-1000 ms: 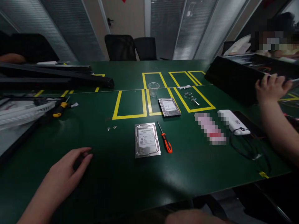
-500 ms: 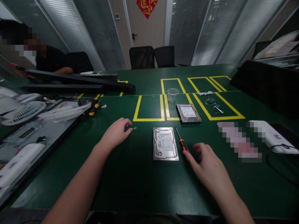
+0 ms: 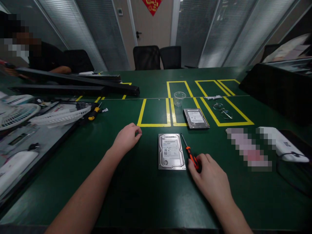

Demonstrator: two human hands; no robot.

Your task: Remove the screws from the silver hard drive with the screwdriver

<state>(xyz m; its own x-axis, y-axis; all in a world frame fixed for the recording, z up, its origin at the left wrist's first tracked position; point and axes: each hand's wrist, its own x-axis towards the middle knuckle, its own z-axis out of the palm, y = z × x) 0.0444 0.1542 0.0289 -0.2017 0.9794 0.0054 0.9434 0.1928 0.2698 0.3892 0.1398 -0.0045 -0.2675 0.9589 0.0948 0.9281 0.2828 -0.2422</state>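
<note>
At table centre: a silver hard drive (image 3: 171,151) lies flat, label up, on the green table (image 3: 136,195). Clock directions below are read from it, with 12 pointing away from the person.
Orange screwdriver (image 3: 189,152): lies on the table just beside the drive at 3 o'clock, with its tip toward 1 and its handle toward 4.
Right hand (image 3: 210,182): at 4 o'clock, palm down, with the fingers curled onto the butt of the handle. They touch it, but I cannot tell whether they have closed round it.
Left hand (image 3: 126,138): at 10 o'clock, loosely curled, knuckles up. Its fingertips are on the table near the corner of a yellow tape box (image 3: 153,124), and nothing shows in it.
Risk, tool: a hold only at the handle's end looks weak. The round handle could roll or pivot and swing the tip against the drive, marking its lid.
Risk, left side: anything small under those fingertips could be flicked away across the smooth table.
Hidden: the handle's rear end under the right fingers, and the table beneath the left fingertips.
Hard to make out: the drive's label print; the small metal pieces (image 3: 221,110) at 2 o'clock; a pixelated patch at 3 o'clock.
Cut off: both forearms at the bottom edge.
</note>
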